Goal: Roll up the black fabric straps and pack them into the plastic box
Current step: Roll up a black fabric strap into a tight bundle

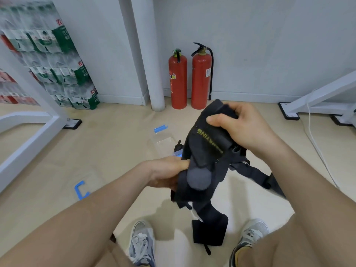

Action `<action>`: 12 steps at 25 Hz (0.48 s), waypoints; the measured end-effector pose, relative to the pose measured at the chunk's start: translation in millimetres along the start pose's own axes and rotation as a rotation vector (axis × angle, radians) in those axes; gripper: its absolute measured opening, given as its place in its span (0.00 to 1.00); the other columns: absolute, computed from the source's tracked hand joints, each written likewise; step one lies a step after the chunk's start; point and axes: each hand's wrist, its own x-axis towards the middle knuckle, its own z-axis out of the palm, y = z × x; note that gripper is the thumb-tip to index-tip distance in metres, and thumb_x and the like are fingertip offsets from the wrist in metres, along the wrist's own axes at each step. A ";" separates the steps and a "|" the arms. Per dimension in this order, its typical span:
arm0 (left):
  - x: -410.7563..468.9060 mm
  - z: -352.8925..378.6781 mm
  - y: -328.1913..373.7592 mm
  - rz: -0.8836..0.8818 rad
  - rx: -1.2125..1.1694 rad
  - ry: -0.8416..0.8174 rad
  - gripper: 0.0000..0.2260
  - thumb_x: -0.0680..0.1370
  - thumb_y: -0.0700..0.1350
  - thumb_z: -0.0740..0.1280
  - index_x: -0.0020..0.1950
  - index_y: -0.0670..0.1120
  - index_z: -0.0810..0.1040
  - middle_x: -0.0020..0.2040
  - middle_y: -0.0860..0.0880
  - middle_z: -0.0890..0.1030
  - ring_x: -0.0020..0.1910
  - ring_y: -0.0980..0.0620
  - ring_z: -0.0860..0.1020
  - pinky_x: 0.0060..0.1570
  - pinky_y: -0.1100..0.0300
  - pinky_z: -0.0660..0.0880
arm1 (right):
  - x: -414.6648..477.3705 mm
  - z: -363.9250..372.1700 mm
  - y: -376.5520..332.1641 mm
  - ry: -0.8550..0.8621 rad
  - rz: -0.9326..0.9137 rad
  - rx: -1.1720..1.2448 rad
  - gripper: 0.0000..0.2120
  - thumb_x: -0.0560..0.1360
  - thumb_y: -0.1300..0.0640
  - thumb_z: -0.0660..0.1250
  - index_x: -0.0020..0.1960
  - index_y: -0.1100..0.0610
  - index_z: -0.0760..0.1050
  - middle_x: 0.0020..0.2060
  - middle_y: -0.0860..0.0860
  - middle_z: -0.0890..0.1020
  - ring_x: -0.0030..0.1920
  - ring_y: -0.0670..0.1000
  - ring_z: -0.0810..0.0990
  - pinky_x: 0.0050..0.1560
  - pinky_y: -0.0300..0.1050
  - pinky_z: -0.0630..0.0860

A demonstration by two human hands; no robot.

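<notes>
A bundle of black fabric straps with yellow lettering hangs in the air in front of me. My right hand grips its upper end, thumb over the padded part. My left hand holds the lower left side of the bundle, fingers partly hidden behind the fabric. Loose strap ends and a square black pad dangle down toward the floor. A clear plastic box with a blue clip lies on the floor beyond my hands. Its clear lid with a blue clip lies on the floor to the left.
Two red fire extinguishers stand against the back wall beside a white pipe. Stacked packs of water bottles are at the left. White frame legs stand left and right. My shoes are below.
</notes>
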 end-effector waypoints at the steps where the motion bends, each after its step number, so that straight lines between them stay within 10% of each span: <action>1: -0.8 2.1 -3.2 -0.031 -0.033 -0.064 0.14 0.79 0.52 0.67 0.58 0.44 0.79 0.60 0.43 0.82 0.61 0.40 0.80 0.68 0.43 0.71 | 4.4 -3.7 3.7 0.043 -0.003 -0.081 0.07 0.72 0.52 0.74 0.41 0.55 0.81 0.36 0.52 0.85 0.38 0.47 0.83 0.42 0.49 0.79; 6: -8.1 10.0 5.2 0.008 0.230 -0.180 0.10 0.77 0.39 0.71 0.57 0.44 0.79 0.57 0.42 0.83 0.60 0.38 0.80 0.58 0.50 0.79 | 2.2 5.7 -0.5 0.040 -0.024 -0.157 0.10 0.72 0.52 0.73 0.41 0.59 0.80 0.33 0.51 0.81 0.35 0.47 0.79 0.38 0.46 0.75; 9: -2.1 10.3 1.2 0.082 0.696 0.007 0.06 0.77 0.37 0.68 0.43 0.47 0.76 0.43 0.48 0.80 0.44 0.45 0.80 0.42 0.66 0.78 | -16.8 16.9 -18.8 -0.075 0.000 0.096 0.10 0.72 0.55 0.73 0.39 0.62 0.80 0.30 0.53 0.81 0.31 0.49 0.81 0.32 0.44 0.74; 12: 6.3 -6.6 -32.7 0.038 1.234 0.157 0.07 0.74 0.35 0.62 0.46 0.46 0.75 0.48 0.48 0.79 0.48 0.45 0.79 0.46 0.56 0.76 | -12.0 -4.0 -41.1 0.152 0.049 0.572 0.13 0.71 0.53 0.71 0.29 0.55 0.80 0.26 0.49 0.79 0.28 0.49 0.77 0.32 0.41 0.69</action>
